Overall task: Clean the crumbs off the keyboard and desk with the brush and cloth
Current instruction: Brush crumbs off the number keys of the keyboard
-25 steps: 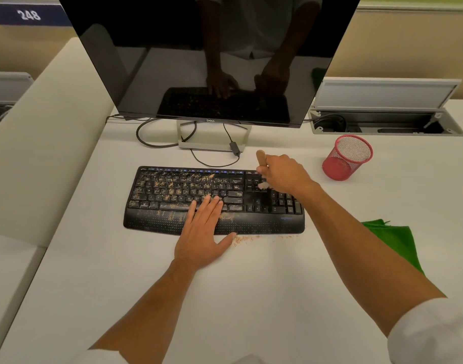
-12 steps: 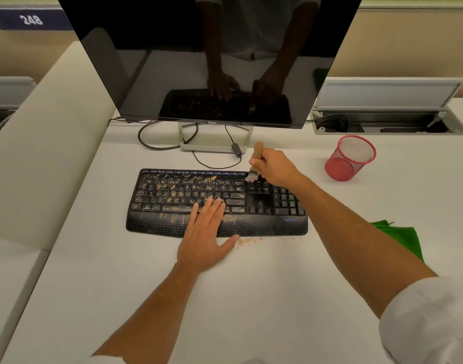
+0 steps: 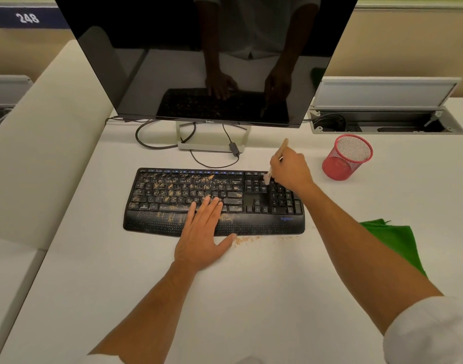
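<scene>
Right hand (image 3: 290, 170) grips brush (image 3: 283, 148), bristles on keyboard (image 3: 214, 200) numpad edge; left hand (image 3: 202, 232) flat, fingers straight, on palm rest.

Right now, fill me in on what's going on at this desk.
A person is brushing crumbs off a black keyboard. The right hand grips a small wooden-handled brush, its bristles on the keys at the right end, which look mostly clean. The left hand lies flat on the palm rest, steadying the keyboard. Crumbs cover the main keys, and a few lie on the desk along the front edge. The green cloth lies unused to the right.
</scene>
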A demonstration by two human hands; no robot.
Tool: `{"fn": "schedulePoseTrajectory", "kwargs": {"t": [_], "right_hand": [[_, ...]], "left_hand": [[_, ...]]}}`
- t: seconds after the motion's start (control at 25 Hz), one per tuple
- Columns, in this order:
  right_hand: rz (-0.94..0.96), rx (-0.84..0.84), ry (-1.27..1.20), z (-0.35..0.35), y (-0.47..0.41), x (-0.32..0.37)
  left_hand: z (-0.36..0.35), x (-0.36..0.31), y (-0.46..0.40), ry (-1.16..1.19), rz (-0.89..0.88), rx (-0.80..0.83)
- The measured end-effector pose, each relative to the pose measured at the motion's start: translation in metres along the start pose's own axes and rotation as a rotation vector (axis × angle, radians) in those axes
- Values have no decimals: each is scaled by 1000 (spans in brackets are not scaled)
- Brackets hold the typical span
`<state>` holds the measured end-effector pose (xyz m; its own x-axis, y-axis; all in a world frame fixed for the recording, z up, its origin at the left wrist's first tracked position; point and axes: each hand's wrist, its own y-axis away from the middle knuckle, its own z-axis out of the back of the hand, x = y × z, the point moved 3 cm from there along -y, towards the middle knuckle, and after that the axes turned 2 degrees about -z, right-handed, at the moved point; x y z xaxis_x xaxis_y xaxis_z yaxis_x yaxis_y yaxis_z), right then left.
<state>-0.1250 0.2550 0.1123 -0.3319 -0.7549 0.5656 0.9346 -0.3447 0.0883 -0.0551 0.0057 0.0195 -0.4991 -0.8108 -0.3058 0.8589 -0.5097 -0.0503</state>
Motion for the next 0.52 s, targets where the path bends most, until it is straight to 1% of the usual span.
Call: {"fn": "schedulePoseTrajectory", "kwargs": {"t": [0.12, 0.28, 0.32, 0.44, 0.52], "right_hand": [[-69, 11, -17, -12, 18, -16], [-141, 130, -98, -15, 27, -22], [-134, 116, -132, -13, 27, -21], [-87, -54, -108, -5, 28, -14], [-45, -79, -71, -7, 34, -9]], "left_hand": [[1, 0, 0, -13, 3, 3], [1, 0, 0, -5, 0, -16], [1, 0, 0, -3, -1, -14], [0, 0, 1, -3, 0, -13], [1, 0, 0, -9, 0, -7]]}}
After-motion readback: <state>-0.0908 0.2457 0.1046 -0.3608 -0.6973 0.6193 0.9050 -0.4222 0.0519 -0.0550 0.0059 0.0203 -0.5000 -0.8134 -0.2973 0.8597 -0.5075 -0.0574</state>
